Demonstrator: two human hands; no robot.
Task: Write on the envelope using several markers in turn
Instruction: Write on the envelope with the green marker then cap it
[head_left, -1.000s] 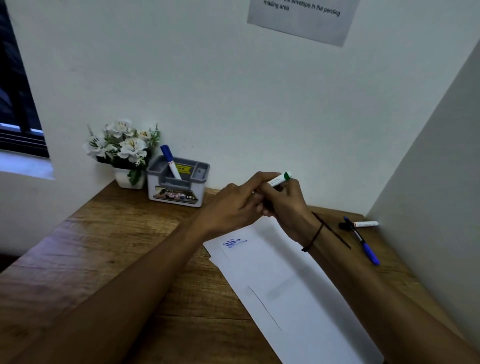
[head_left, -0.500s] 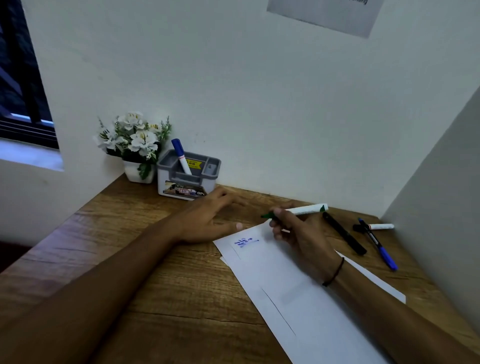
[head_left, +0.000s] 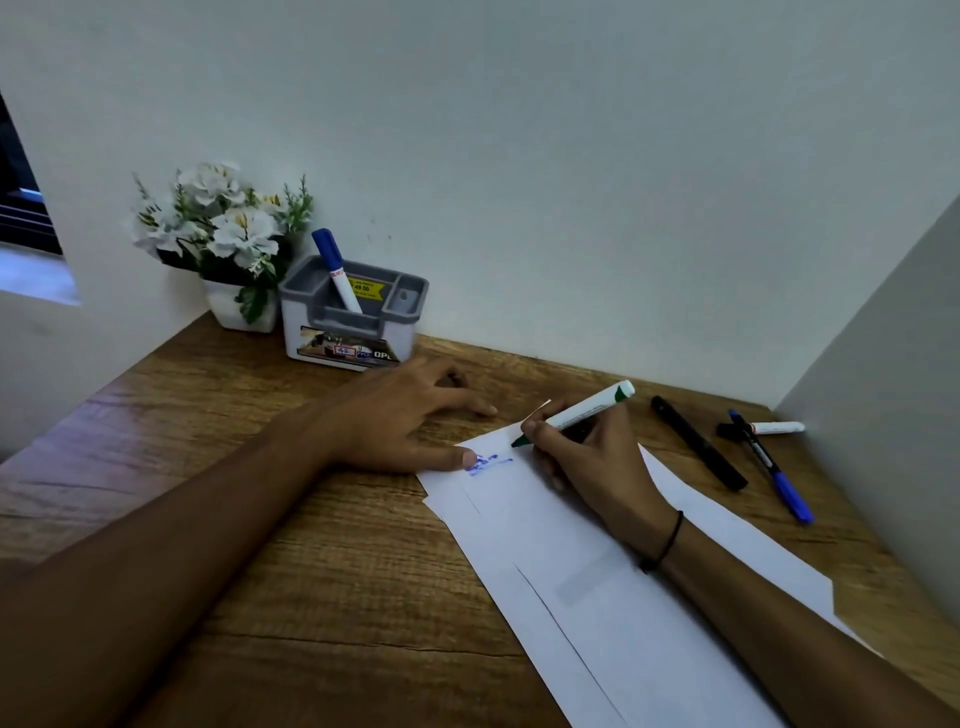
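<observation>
The left hand (head_left: 410, 415) lay flat, fingers spread, thumb pinning the envelope's (head_left: 587, 566) far corner beside blurred blue writing (head_left: 485, 464). The right hand (head_left: 592, 462) gripped a green marker (head_left: 574, 414), tip at the paper. Bare desk (head_left: 234, 467) stretched left; the envelope's near end ran off-frame.

Green-tipped white marker (head_left: 582, 413), blue-scribbled white envelope (head_left: 587, 571).

You can read "49.00" on the yellow sticker (head_left: 363, 289) inside the grey organiser (head_left: 349, 325), "42" on its front label (head_left: 345, 351); the envelope's (head_left: 582, 561) blue scribble stays illegible
</observation>
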